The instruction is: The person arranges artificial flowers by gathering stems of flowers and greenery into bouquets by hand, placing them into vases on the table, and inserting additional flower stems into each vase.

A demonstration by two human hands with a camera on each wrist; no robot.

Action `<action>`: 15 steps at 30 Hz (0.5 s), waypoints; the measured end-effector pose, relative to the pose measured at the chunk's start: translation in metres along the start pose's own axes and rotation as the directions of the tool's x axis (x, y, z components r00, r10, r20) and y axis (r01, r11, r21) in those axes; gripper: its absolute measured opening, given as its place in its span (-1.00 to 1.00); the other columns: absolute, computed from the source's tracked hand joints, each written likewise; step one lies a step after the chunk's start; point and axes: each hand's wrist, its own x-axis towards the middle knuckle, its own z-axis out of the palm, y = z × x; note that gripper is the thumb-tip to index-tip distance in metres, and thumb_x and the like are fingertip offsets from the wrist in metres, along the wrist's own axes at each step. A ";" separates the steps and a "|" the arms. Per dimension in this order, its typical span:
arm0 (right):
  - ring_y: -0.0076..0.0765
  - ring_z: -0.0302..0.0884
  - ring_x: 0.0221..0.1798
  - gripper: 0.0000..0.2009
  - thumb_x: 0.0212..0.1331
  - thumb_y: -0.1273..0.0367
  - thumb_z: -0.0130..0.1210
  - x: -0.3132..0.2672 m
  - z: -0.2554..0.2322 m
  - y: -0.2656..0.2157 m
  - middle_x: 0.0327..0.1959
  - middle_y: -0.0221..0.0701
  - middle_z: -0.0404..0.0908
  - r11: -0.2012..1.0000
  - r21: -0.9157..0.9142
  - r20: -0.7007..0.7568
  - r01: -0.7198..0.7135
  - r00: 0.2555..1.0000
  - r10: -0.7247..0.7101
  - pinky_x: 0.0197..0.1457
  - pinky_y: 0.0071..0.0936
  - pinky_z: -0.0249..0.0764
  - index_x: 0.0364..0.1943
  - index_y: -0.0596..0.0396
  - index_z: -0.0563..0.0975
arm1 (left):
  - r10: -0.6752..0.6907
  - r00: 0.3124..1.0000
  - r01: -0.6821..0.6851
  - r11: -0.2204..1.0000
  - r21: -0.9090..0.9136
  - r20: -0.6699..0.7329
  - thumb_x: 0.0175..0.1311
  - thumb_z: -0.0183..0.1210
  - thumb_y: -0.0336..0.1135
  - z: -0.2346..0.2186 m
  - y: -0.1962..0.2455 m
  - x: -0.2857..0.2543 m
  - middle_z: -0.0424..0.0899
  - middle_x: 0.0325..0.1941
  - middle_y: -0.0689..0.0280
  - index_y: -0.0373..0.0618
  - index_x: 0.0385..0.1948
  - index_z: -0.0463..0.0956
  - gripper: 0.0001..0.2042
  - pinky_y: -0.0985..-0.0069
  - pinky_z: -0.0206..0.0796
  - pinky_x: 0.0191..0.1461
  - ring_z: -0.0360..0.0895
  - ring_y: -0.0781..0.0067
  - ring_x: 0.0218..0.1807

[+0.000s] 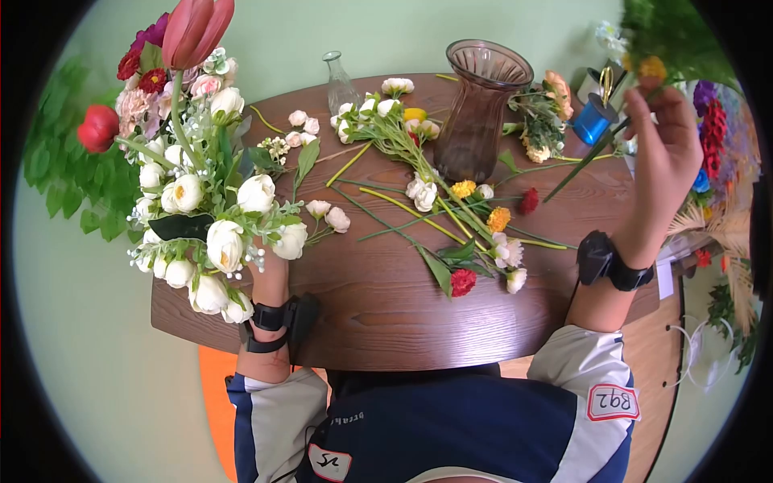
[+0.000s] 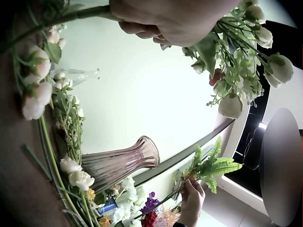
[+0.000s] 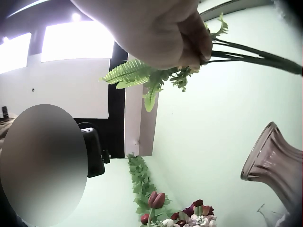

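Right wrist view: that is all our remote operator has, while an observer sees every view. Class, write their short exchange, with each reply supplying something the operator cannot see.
Operator: I see the right hand pinching a fern sprig, but the vase is cut off at my frame's edge. What does it stand on?
Observer: In the head view, it stands upright on a dark wooden table.
Operator: The left hand is out of my sight. What is it doing?
Observer: The left wrist view shows it gripping a bouquet of mostly white flowers by the green stem.
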 end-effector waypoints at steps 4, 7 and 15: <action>-0.69 0.48 -0.38 -0.81 0.05 0.57 0.16 -0.020 0.033 -0.004 -0.39 -0.47 0.60 0.996 0.074 0.150 -0.051 0.988 0.039 -0.32 -0.75 0.41 -0.22 0.28 0.54 | 0.283 0.958 -0.284 0.938 0.196 0.035 0.17 0.06 -0.60 -0.011 -0.032 0.019 0.45 0.11 0.21 -0.30 0.10 0.28 -0.59 0.72 0.26 -0.31 0.38 0.68 -0.28; -0.62 0.46 -0.52 -0.84 -0.04 0.57 0.20 -0.029 0.046 -0.009 -0.52 -0.38 0.54 0.965 -0.190 0.185 0.182 0.972 -0.147 -0.44 -0.68 0.39 -0.33 0.24 0.54 | 0.325 0.945 -0.324 0.946 -0.024 0.028 0.18 0.05 -0.57 -0.009 -0.010 0.005 0.51 -0.07 0.33 -0.33 0.05 0.36 -0.65 0.74 0.25 -0.28 0.36 0.70 -0.25; 0.00 0.45 -0.43 -0.81 -0.09 0.63 0.11 -0.088 0.097 -0.042 -0.49 -0.16 0.42 0.961 -0.019 0.589 0.277 0.780 -0.213 -0.40 -0.27 0.40 -0.32 0.25 0.47 | 0.866 0.445 -0.781 0.251 0.571 0.228 0.27 -0.06 -0.48 -0.042 -0.076 0.025 0.48 -0.02 0.24 -0.20 0.08 0.35 -0.67 0.50 0.29 -0.05 0.42 0.40 -0.06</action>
